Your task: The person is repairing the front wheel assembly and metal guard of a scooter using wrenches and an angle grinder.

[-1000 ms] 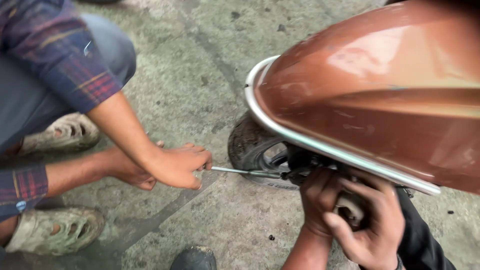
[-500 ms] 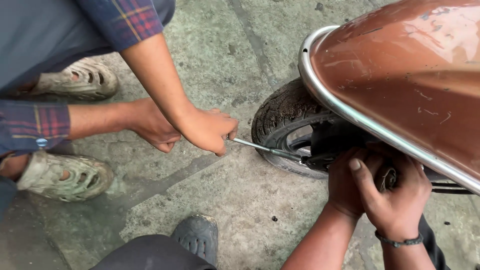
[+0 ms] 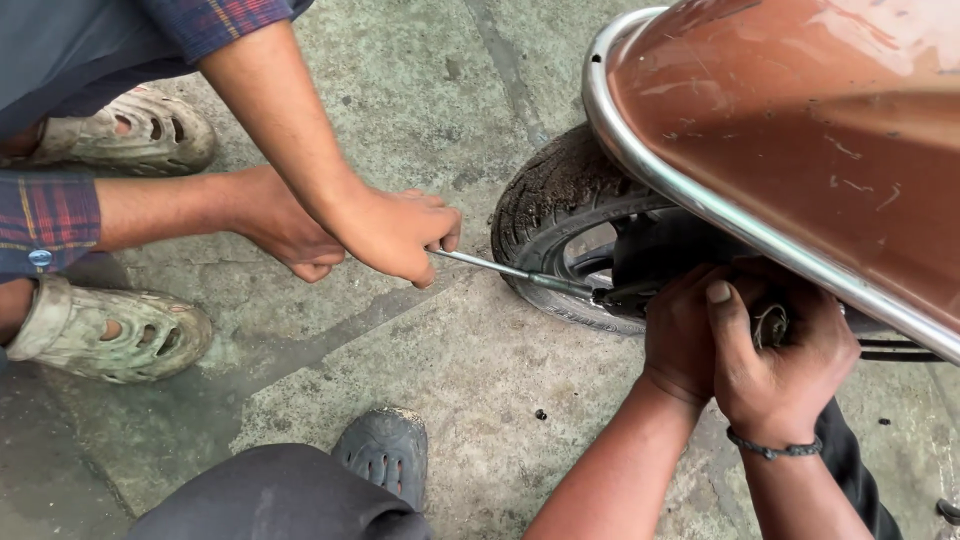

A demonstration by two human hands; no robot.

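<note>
My left hand (image 3: 683, 335) is curled around a dark part under the brown scooter body (image 3: 800, 130), right beside the rear tyre (image 3: 550, 215). My right hand (image 3: 780, 365), with a dark bracelet at the wrist, is closed around a small round metal part (image 3: 770, 325) just below the chrome rail (image 3: 700, 200). A co-worker's hand (image 3: 395, 232) holds a long thin metal tool (image 3: 510, 270) whose tip reaches the wheel next to my left hand. Their other hand (image 3: 290, 235) rests behind it.
The co-worker crouches at the left in a plaid sleeve (image 3: 45, 220) and grey clogs (image 3: 110, 330). My dark shoe (image 3: 385, 455) and knee sit at the bottom. The concrete floor (image 3: 480, 380) is cracked, with a small dark speck near the middle.
The view has swung so the scooter sits further right and closer. My right hand has closed more tightly over the round part. The co-worker's tool stays at the wheel.
</note>
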